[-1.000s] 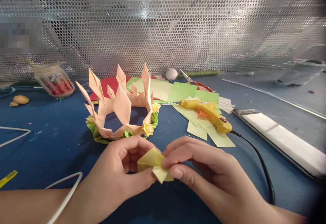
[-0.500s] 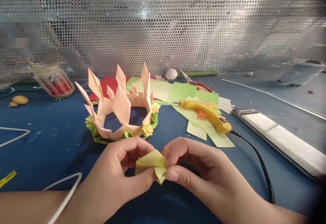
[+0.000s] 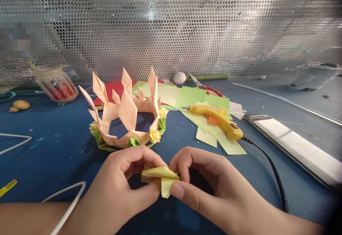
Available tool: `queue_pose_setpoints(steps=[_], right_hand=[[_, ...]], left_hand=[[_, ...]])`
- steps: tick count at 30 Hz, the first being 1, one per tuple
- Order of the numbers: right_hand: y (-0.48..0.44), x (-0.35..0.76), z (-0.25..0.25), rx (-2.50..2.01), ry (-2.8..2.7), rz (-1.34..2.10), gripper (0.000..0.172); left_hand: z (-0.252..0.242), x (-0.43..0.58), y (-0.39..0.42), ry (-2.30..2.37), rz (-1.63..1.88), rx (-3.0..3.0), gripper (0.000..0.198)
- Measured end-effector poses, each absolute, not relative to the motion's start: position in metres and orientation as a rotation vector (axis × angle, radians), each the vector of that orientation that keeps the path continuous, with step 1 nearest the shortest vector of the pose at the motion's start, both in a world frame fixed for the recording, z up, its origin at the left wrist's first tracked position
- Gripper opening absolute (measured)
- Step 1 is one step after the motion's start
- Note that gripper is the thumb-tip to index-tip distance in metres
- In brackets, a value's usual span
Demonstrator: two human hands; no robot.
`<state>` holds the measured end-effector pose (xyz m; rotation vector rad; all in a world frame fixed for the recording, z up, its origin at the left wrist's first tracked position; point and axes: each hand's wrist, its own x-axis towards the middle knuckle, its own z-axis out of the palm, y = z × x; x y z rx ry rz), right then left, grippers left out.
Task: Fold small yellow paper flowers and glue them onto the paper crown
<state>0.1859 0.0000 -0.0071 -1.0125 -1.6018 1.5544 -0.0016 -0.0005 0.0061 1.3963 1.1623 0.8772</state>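
Note:
Between my two hands is a small folded piece of yellow paper [image 3: 160, 173], with one flap hanging down at its front. My left hand [image 3: 128, 185] pinches its left side between thumb and fingers. On the other side, my right hand [image 3: 205, 185] grips the right edge and the flap with thumb and forefinger. Just beyond my hands stands a peach paper crown [image 3: 128, 110] with folded points. Yellow paper flowers [image 3: 154, 136] and green paper leaves [image 3: 134, 142] sit along its lower band.
A yellow glue gun [image 3: 216, 117] lies on green and yellow paper sheets [image 3: 193, 96], its black cord [image 3: 272, 170] running past my right hand. A phone [image 3: 291, 146] lies at right. Scissors [image 3: 205, 86] and a jar [image 3: 57, 84] are behind. A white cable [image 3: 72, 206] crosses my left wrist.
The folded yellow paper has tipped flatter toward me, and its flap now hangs lower. My right thumb and fingers have shifted slightly on it. The crown and glue gun have stayed put.

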Motion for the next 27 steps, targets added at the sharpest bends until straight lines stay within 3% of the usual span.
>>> queue_pose_setpoints(steps=[6,12,19,27], right_hand=[[0.003,0.183,-0.009,-1.000,-1.515,1.560,0.028],[0.007,0.185,-0.014,-1.006,-1.351,1.656,0.035],[0.010,0.182,-0.009,-1.054,-1.259,1.695,0.023],[0.008,0.183,-0.011,-1.068,-1.191,1.681,0.022]], left_hand=[[0.006,-0.001,0.001,1.164,0.924,1.354,0.017],[0.002,-0.002,0.002,1.159,0.961,1.276,0.017],[0.003,-0.002,0.001,1.141,0.982,1.297,0.021],[0.003,-0.005,-0.002,1.128,0.962,1.349,0.023]])
